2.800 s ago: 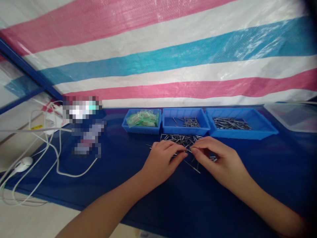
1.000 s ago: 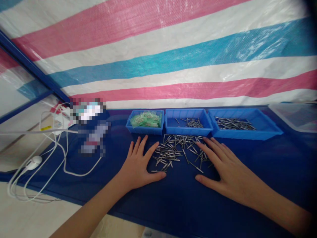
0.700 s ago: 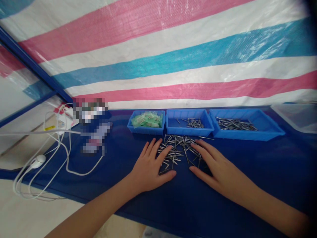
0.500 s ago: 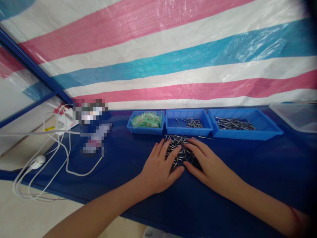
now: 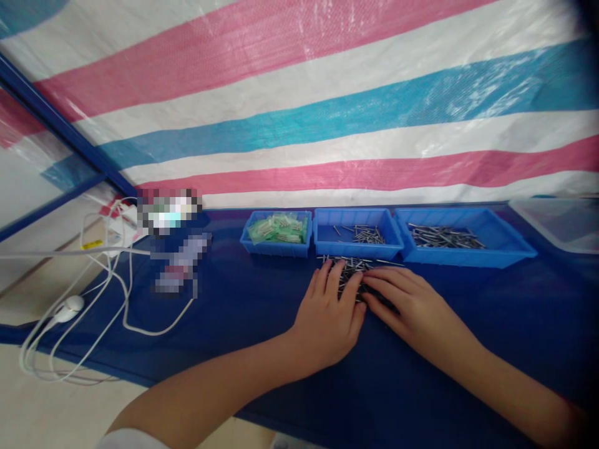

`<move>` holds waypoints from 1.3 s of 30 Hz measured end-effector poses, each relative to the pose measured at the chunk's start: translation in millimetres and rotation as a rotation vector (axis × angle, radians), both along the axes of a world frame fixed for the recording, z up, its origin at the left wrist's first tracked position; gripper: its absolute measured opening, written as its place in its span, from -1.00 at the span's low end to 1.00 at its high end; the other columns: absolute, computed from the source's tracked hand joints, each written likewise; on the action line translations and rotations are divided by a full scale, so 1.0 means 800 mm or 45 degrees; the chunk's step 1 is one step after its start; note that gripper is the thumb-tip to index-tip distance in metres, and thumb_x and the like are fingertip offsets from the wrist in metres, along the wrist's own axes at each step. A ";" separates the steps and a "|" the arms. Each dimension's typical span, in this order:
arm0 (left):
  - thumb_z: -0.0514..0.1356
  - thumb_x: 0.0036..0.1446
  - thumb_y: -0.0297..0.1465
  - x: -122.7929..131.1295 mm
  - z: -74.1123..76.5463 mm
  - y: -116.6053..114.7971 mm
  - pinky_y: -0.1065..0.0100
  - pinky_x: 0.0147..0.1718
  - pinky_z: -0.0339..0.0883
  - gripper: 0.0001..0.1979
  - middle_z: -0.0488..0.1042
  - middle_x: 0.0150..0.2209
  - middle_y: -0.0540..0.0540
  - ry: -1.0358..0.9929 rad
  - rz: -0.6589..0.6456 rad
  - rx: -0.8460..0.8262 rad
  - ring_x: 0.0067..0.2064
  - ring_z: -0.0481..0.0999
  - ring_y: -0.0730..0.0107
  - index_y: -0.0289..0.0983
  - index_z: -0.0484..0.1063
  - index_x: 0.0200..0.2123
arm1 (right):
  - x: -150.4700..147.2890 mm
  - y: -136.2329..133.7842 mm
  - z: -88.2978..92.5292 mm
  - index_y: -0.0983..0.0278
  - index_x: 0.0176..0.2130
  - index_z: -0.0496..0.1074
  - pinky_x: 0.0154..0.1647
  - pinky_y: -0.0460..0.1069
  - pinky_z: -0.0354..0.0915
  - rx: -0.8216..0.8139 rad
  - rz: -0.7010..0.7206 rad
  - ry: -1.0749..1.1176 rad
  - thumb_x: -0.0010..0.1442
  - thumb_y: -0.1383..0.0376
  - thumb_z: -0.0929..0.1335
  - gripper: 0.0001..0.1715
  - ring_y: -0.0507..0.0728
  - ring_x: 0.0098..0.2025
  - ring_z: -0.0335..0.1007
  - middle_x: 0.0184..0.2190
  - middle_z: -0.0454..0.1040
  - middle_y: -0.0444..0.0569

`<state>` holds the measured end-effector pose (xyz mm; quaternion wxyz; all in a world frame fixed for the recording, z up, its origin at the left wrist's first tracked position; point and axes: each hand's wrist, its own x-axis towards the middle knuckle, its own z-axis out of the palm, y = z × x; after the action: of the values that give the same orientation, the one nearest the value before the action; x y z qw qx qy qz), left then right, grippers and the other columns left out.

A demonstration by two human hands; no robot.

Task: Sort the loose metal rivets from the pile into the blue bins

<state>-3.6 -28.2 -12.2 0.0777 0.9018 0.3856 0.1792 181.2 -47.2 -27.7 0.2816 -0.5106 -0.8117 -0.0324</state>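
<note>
A loose pile of thin metal pins (image 5: 352,268), nail-like in shape, lies on the blue tabletop in front of the bins. My left hand (image 5: 329,318) rests against its left and near side, fingers apart and bent down onto the pins. On the other side my right hand (image 5: 416,305) lies with its fingers stretched out toward the left one, fingertips touching the pile. Both hands are open and partly hide the pins. Their fingertips almost meet, and I cannot make out any single pin held.
Behind the pile stand three blue bins: a left bin (image 5: 277,248) with green packets, a middle bin (image 5: 359,252) and a right bin (image 5: 472,254) with metal pins. A clear plastic container (image 5: 556,224) sits far right. White cables (image 5: 126,299) tangle at left.
My left hand has moved to the right, toward my right hand, and the pin pile between them is narrower. My right hand has shifted slightly right, its fingers closer together.
</note>
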 end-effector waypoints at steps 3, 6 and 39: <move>0.01 0.30 -0.28 0.000 0.000 0.000 -0.05 0.29 0.00 -0.54 0.14 0.27 -0.32 -0.025 0.004 -0.009 0.34 0.03 0.02 -0.34 0.17 0.20 | 0.002 -0.003 0.002 0.29 -0.12 0.48 -0.01 0.16 0.32 -0.003 -0.036 -0.043 0.28 0.28 0.26 -0.75 0.21 -0.06 0.41 -0.12 0.52 0.05; 0.03 0.28 -0.26 -0.001 0.000 0.000 -0.06 0.28 0.01 -0.54 0.17 0.25 -0.33 -0.052 0.001 -0.021 0.32 0.07 0.00 -0.35 0.20 0.18 | 0.002 -0.006 0.004 0.31 -0.17 0.48 -0.03 0.15 0.30 0.011 -0.067 -0.094 0.28 0.29 0.26 -0.77 0.21 -0.09 0.41 -0.16 0.53 0.05; 0.19 0.22 -0.25 0.003 0.016 0.010 0.24 -0.03 0.27 -0.82 0.53 -0.18 -0.08 -0.531 -0.125 -0.203 -0.06 0.43 0.29 -0.22 0.49 -0.21 | -0.006 -0.022 0.030 0.16 -0.21 0.45 -0.19 0.02 0.42 -0.150 0.074 0.755 0.21 0.27 0.34 -0.89 0.13 -0.20 0.46 -0.22 0.49 -0.02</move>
<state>-1.3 -20.2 0.4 0.2352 0.8539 0.3299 0.3267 176.7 -64.7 -4.0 0.4770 -0.4900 -0.7088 0.1734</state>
